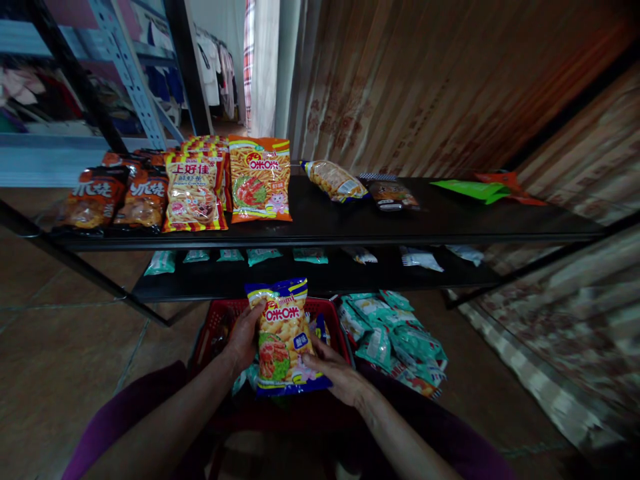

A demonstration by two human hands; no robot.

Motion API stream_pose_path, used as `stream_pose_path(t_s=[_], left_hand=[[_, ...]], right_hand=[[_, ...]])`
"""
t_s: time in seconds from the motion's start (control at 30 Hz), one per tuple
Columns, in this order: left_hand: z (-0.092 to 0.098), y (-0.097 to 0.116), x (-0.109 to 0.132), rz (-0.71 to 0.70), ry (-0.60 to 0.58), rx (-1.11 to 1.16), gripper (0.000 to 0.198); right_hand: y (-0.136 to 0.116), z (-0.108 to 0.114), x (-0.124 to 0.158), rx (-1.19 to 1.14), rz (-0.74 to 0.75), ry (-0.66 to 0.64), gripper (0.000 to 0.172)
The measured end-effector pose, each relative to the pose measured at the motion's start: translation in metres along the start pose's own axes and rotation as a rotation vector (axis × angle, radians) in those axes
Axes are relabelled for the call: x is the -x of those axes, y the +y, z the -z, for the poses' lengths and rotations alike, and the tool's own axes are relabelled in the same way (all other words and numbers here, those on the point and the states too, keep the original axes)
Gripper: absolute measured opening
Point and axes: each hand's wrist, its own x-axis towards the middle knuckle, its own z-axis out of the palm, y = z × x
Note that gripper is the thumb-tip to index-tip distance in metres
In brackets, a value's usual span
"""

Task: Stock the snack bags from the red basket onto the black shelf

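Note:
Between my two hands is a blue and yellow bag of puffed snacks (283, 340), its printed front facing me, held above a red basket (213, 333). My left hand (246, 337) grips the bag's left edge, while my right hand (336, 373) closes on its lower right side. Beneath the bag, more packets lie in the basket, mostly hidden. On the shelf ahead, an orange snack bag (261, 180) stands beside red and yellow snack bags (195, 190). A blue and yellow bag (334, 180) lies flat to their right.
The black shelf rack (320, 230) spans the view. Dark orange bags (95, 197) stand at its left end; a brown packet (393, 195) and a green packet (473, 191) lie further right. Several teal packets (395, 327) are heaped beside the basket. A curtain (425, 87) hangs behind.

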Motion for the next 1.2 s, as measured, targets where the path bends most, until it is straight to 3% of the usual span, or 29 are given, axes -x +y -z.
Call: stream_pose_path(t_s=[0.2,0.4,0.6,0.77,1.0,1.2], left_hand=[[0.005,0.003,-0.002,0.01,-0.008,0.023,0.053],[0.014,0.006,0.009,-0.003,-0.161,0.0,0.057],[0.031,-0.004,0.022,0.031,-0.27,-0.057,0.062],[0.028,-0.009,0.03,0.072,-0.329,-0.07,0.067],[0.022,-0.015,0.03,0.08,-0.242,-0.075,0.071],[0.027,-0.024,0.029,0.134,-0.219,-0.157,0.074]], right_hand=[[-0.003,-0.009,0.002,0.004,-0.05,0.05,0.085],[0.002,-0.006,-0.002,-0.07,-0.027,0.092,0.079],[0.009,0.0,-0.011,-0.128,0.005,0.108,0.071],[0.007,-0.004,-0.013,-0.1,0.043,0.073,0.064],[0.005,0.001,-0.01,0.003,0.013,0.13,0.056],[-0.011,0.008,-0.014,-0.058,0.167,0.269,0.05]])
